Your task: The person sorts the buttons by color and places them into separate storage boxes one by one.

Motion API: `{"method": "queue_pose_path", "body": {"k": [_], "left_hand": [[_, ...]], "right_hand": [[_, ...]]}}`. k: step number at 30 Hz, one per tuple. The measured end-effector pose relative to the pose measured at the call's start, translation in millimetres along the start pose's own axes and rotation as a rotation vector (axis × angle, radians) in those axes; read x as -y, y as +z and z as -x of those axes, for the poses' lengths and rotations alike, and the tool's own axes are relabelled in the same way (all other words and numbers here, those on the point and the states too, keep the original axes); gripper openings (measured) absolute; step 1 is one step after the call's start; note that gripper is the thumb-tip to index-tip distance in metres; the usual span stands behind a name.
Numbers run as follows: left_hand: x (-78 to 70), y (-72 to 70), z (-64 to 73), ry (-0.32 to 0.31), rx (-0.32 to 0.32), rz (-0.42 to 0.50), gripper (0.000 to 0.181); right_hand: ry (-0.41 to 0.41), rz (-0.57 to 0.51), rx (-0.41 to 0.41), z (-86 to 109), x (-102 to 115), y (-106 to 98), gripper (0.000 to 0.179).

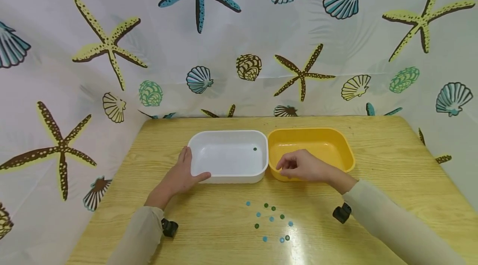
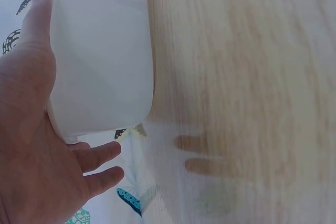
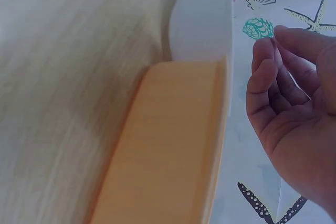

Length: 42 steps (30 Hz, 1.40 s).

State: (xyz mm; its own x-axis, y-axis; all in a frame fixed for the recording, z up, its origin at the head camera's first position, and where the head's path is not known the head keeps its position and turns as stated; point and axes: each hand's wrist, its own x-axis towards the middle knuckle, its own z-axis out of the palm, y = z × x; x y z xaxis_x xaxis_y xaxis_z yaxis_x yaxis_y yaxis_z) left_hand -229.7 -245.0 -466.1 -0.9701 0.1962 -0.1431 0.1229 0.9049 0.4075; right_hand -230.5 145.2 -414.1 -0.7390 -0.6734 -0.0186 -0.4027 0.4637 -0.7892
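A white plastic bin (image 1: 228, 179) sits left of a yellow plastic bin (image 1: 349, 161), their ends side by side. My left hand (image 1: 183, 175) rests at the near left corner of the white bin, thumb along the front rim and fingers loosely extended by the left end. Over the near left part of the yellow bin hovers my right hand (image 1: 300, 166), fingers curled. Its thumb and index fingertips meet in the right wrist view; no object shows between them. A small green disc (image 1: 255, 149) lies inside the white bin.
Several small blue discs (image 1: 271, 219) and green discs (image 1: 257, 226) lie scattered on the wooden table (image 1: 209, 223) in front of the bins. Behind stands a white curtain (image 1: 231, 32) printed with shells and starfish. It also hangs along both sides.
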Motion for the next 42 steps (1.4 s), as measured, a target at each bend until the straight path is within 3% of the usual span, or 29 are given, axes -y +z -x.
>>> {"method": "queue_pose_path", "body": {"k": [14, 21, 29, 42], "left_hand": [[-2.7, -1.2, 2.9, -0.003, -0.004, 0.017, 0.123], [-1.3, -0.7, 2.0, 0.0, -0.012, 0.009, 0.123], [-1.9, -0.6, 1.7, 0.012, -0.011, 0.006, 0.122], [-3.7, -1.0, 1.8, 0.015, -0.005, -0.004, 0.121]], "right_hand": [[-0.109, 0.092, 0.148, 39.9, -17.9, 29.4, 0.007], [-0.132, 0.054, 0.211, 50.8, -24.0, 43.7, 0.011], [-0.092, 0.053, 0.284, 58.2, -23.3, 59.0, 0.016], [-0.152, 0.088, 0.344, 56.9, -27.9, 72.0, 0.017]]}}
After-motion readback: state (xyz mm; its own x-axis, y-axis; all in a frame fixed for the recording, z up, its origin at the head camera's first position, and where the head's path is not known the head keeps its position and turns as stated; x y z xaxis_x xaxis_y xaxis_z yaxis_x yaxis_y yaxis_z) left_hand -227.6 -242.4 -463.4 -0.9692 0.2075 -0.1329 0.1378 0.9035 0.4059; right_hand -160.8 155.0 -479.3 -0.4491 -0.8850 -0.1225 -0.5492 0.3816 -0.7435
